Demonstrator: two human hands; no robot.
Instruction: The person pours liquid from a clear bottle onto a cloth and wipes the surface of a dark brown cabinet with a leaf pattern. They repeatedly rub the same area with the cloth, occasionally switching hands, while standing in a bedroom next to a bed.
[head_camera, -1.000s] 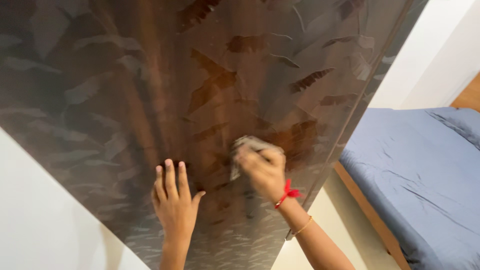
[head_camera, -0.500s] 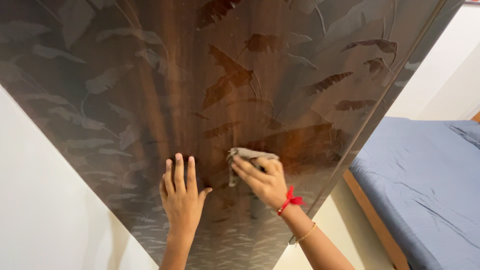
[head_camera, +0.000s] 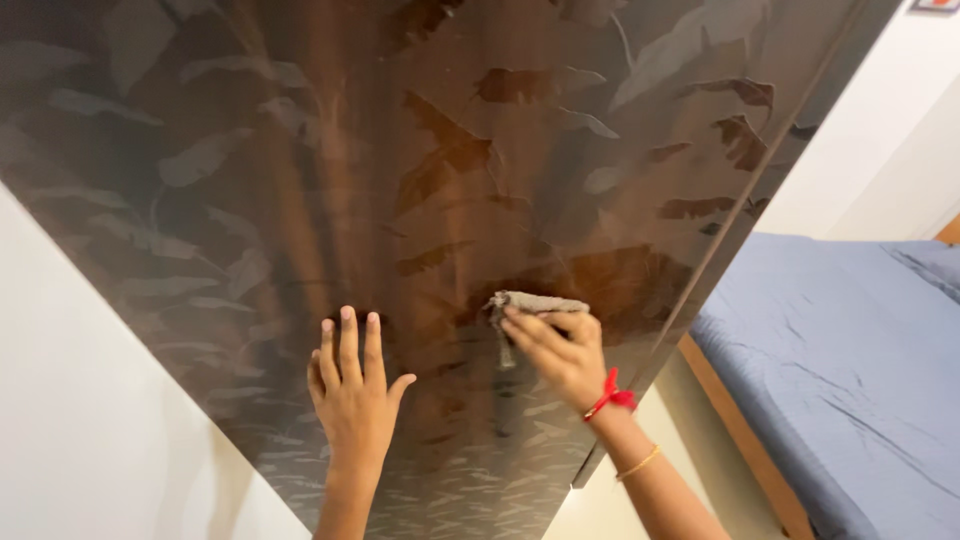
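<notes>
White wall (head_camera: 90, 420) fills the lower left corner of the view, and against it stands a tall glossy wardrobe door (head_camera: 250, 180) in dark brown wood grain, printed with pale grey and rust-brown leaf shapes. Nearest the camera, the left hand (head_camera: 352, 385) lies open and flat on the door, its fingers together and pointing upward, the thumb spread out to the side; it holds nothing. Just to its right, the right hand (head_camera: 560, 352) presses a small crumpled grey-beige cloth (head_camera: 535, 303) against the same panel, the fingers laid over the cloth's lower edge and curled onto it, so that only the upper strip of the cloth and a short hanging fold at its left end show. The cloth looks thin, soft and bunched, of a dull sandy grey close in tone to the paler leaves behind it. A red thread band (head_camera: 612, 397) is tied round the right wrist, and a thin gold bangle (head_camera: 638, 464) sits further down the forearm. Beyond the door's right edge, lower down, lies a bed with a rumpled blue sheet (head_camera: 850, 370) on an orange-brown wooden frame (head_camera: 740, 430), with more white wall (head_camera: 870, 140) above it.
</notes>
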